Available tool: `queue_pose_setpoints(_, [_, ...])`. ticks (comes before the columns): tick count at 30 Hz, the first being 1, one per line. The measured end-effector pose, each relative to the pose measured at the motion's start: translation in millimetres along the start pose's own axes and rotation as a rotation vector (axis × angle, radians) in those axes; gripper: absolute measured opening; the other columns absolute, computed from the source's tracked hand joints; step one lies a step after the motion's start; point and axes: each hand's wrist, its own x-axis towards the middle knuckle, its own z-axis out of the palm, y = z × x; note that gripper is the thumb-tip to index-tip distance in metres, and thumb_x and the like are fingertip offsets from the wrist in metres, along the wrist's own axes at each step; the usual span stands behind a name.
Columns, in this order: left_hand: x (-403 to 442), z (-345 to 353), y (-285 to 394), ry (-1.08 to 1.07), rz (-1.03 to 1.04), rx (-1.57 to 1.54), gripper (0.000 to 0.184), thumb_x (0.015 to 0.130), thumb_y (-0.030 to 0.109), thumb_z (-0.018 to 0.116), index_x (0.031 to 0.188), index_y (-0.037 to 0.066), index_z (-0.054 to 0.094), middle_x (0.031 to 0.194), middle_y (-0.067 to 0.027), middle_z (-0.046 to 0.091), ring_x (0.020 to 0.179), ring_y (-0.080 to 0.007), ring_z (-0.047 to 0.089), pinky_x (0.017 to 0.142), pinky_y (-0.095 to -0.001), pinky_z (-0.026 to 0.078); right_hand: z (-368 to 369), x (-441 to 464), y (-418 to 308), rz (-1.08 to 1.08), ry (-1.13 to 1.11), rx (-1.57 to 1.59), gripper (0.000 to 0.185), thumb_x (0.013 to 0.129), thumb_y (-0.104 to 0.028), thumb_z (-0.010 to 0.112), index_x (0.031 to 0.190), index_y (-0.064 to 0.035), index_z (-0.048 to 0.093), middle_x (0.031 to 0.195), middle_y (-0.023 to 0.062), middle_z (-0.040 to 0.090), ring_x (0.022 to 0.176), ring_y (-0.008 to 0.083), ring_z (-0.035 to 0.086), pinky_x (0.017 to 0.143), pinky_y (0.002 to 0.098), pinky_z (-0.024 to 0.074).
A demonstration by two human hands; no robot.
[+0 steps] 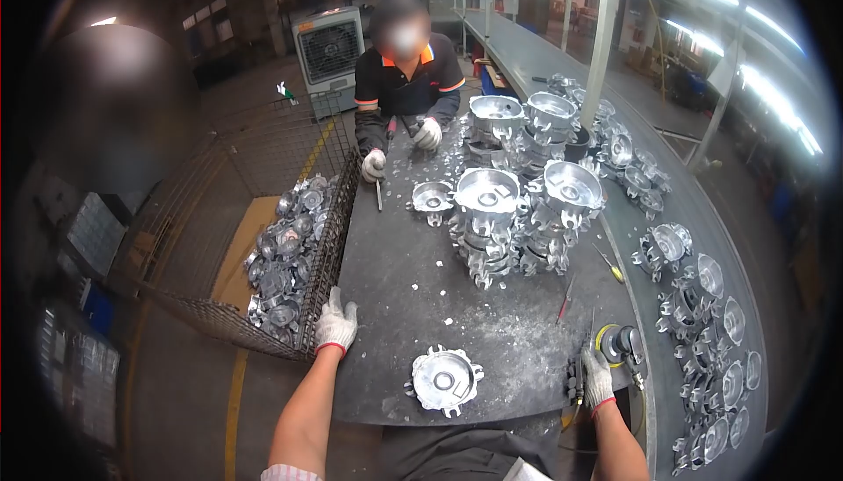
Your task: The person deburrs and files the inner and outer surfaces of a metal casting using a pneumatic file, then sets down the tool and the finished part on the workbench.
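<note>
My left hand, in a white knit glove with a red cuff, rests at the table's left edge beside the wire basket. Its fingers are stretched out and it holds nothing. My right hand, gloved the same way, is at the table's near right, its fingers curled by a dark object whose kind I cannot make out. Just beyond that hand lies a round sander with a yellow rim. Between my hands, a single silver metal casting lies flat, its round hollow facing up.
Stacked castings stand on the table; more line the side conveyor. A wire basket at left holds castings. A red-handled tool and a yellow-handled one lie right. Opposite, a gloved co-worker holds a tool.
</note>
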Motion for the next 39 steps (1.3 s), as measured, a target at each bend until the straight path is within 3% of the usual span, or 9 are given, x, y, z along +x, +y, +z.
queue_pose_setpoints(2, [-2, -1, 1, 0.007, 0.001, -0.025, 0.069, 0.098, 0.051, 0.049, 0.158, 0.020, 0.033, 0.144, -0.0223, 0.051, 0.125, -0.0466, 0.056, 0.105, -0.0544, 0.046, -6, 11, 6, 0.015, -0.029, 0.026, 0.033, 0.098, -0.030, 0.063, 0.121, -0.0117, 0.048, 0.072, 0.0089, 0.063, 0.044, 0.0224, 0.058, 0.034, 0.0362, 0.0458])
queue_pose_setpoints(8, [-6, 0, 8, 0.040, -0.022, 0.007, 0.068, 0.098, 0.051, 0.048, 0.157, 0.021, 0.034, 0.141, -0.0220, 0.054, 0.119, -0.0461, 0.060, 0.101, -0.0538, 0.049, 3, -4, -4, 0.014, -0.002, 0.005, 0.029, 0.099, -0.029, 0.062, 0.117, -0.0109, 0.050, 0.074, 0.0091, 0.063, 0.045, 0.0227, 0.058, 0.034, 0.0361, 0.0458])
queue_pose_setpoints(17, [-9, -7, 15, 0.035, -0.047, 0.037, 0.066, 0.099, 0.052, 0.047, 0.157, 0.022, 0.035, 0.137, -0.0216, 0.056, 0.116, -0.0450, 0.062, 0.099, -0.0541, 0.050, -3, 5, 2, 0.011, 0.006, 0.015, 0.036, 0.099, -0.029, 0.063, 0.125, -0.0108, 0.048, 0.074, 0.0092, 0.063, 0.048, 0.0230, 0.060, 0.036, 0.0359, 0.0466])
queue_pose_setpoints(27, [-14, -14, 24, 0.000, -0.097, -0.013, 0.065, 0.099, 0.049, 0.049, 0.155, 0.021, 0.036, 0.142, -0.0212, 0.054, 0.124, -0.0440, 0.057, 0.105, -0.0513, 0.046, -2, 3, 3, 0.002, 0.017, 0.028, 0.036, 0.098, -0.029, 0.064, 0.125, -0.0116, 0.047, 0.074, 0.0093, 0.063, 0.043, 0.0224, 0.057, 0.034, 0.0356, 0.0451])
queue_pose_setpoints(30, [-9, -4, 16, 0.059, -0.041, 0.026, 0.066, 0.099, 0.051, 0.048, 0.156, 0.020, 0.035, 0.135, -0.0226, 0.057, 0.116, -0.0452, 0.062, 0.099, -0.0530, 0.050, -5, 6, 5, -0.007, 0.010, 0.030, 0.034, 0.098, -0.029, 0.064, 0.123, -0.0115, 0.048, 0.074, 0.0089, 0.063, 0.044, 0.0223, 0.058, 0.034, 0.0354, 0.0451])
queue_pose_setpoints(39, [-9, -4, 16, 0.060, -0.042, 0.015, 0.066, 0.099, 0.050, 0.049, 0.156, 0.019, 0.037, 0.134, -0.0230, 0.058, 0.116, -0.0454, 0.062, 0.099, -0.0532, 0.050, -4, 6, 4, 0.004, -0.006, 0.020, 0.028, 0.100, -0.031, 0.062, 0.116, -0.0119, 0.051, 0.073, 0.0082, 0.063, 0.045, 0.0215, 0.058, 0.035, 0.0349, 0.0452])
